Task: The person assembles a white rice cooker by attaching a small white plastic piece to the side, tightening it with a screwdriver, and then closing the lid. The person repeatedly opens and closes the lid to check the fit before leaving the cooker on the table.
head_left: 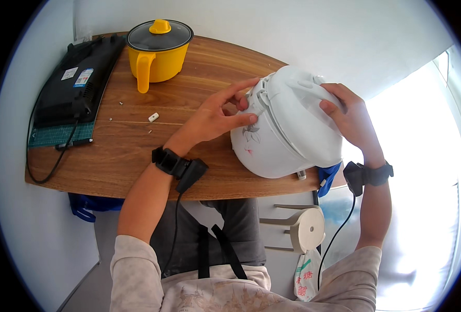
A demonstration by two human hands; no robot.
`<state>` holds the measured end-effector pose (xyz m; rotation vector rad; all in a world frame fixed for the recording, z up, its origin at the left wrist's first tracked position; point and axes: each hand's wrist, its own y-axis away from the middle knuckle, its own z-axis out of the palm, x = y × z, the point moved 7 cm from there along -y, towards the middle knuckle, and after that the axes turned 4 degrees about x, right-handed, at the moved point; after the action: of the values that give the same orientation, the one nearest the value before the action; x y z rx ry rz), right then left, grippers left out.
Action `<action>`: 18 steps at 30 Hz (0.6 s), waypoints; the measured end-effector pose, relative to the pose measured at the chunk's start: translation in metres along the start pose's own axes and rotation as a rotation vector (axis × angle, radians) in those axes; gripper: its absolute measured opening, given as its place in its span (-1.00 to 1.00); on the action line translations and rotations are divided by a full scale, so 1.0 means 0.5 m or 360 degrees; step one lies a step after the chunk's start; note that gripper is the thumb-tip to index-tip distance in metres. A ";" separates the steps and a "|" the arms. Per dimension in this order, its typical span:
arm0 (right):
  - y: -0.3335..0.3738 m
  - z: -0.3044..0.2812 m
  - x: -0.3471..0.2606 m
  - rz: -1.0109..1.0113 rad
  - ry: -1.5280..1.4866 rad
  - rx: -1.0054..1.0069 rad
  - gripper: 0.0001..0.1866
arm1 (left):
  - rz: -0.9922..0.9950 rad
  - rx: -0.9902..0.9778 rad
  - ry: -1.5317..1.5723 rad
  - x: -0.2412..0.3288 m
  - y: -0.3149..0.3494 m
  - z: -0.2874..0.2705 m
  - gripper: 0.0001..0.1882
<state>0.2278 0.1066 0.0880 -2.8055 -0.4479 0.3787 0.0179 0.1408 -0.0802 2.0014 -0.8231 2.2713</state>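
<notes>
A white rice cooker (272, 140) with a floral print on its side leans tilted at the right part of the wooden table, its domed lid (313, 127) facing right. My left hand (228, 109) is at the cooker's left side, thumb against the printed wall and bent fingers at the fitting near the lid's rim. Over the lid's far right edge lies my right hand (347, 112), its fingers curled onto the lid beside the carrying handle (321, 93). Some of the right fingertips are hidden behind the lid.
A yellow pot (160, 62) with a glass lid stands at the back. At left, a black flat appliance (67, 88) rests on a green cutting mat (59, 134), with a screwdriver-like tool (74, 144) nearby. A small white part (153, 117) and tiny screws lie mid-table. A stool (308, 229) stands below.
</notes>
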 end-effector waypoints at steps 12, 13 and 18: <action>0.000 0.006 0.022 -0.0019 -0.0137 0.0067 -0.68 | 0.0053 0.0011 -0.0006 0.002 0.000 0.002 -0.21; -0.001 0.005 0.020 -0.0018 -0.0127 0.0063 -0.67 | 0.0050 0.0011 -0.0002 0.001 0.000 0.002 -0.21; -0.004 0.008 0.023 0.0019 -0.0172 0.0046 -0.65 | 0.0006 0.0002 0.0011 0.004 0.001 0.002 -0.22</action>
<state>0.2369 0.1132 0.0827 -2.7702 -0.4458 0.5374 0.0182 0.1392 -0.0785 1.9931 -0.8258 2.2802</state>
